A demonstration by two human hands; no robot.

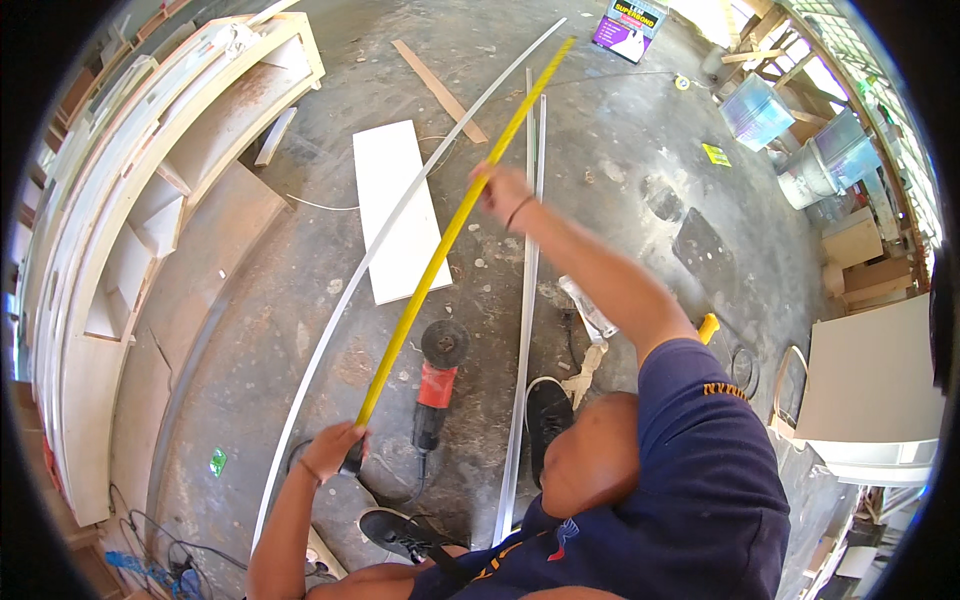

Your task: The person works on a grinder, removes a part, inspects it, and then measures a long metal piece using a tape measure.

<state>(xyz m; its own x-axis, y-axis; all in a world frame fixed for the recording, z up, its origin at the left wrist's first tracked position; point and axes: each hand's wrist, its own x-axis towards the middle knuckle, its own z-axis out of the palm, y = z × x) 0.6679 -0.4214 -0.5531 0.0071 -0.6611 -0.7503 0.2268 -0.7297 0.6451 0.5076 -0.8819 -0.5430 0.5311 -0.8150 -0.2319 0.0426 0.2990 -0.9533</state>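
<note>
A yellow tape measure [425, 282] is pulled out in a long slant across the middle of the view. My left hand [334, 452] is closed around its dark case, at the blade's near end. Farther off, my right hand [505, 194] grips the yellow blade, whose free end reaches on beyond it. Left of the blade runs a long, thin white strip [337, 312]. A second pale metal-looking strip [527, 300] lies to the right, passing under my right forearm. Between them rests a red and black angle grinder [434, 385] with a dark disc.
A white board [388, 180] lies on the stained concrete floor [610, 180], near a narrow wooden slat [438, 90]. Wooden shelving [150, 215] lines the left side. Plastic buckets [803, 178] and a pale cabinet [872, 375] stand at right. Cables [165, 540] trail at lower left.
</note>
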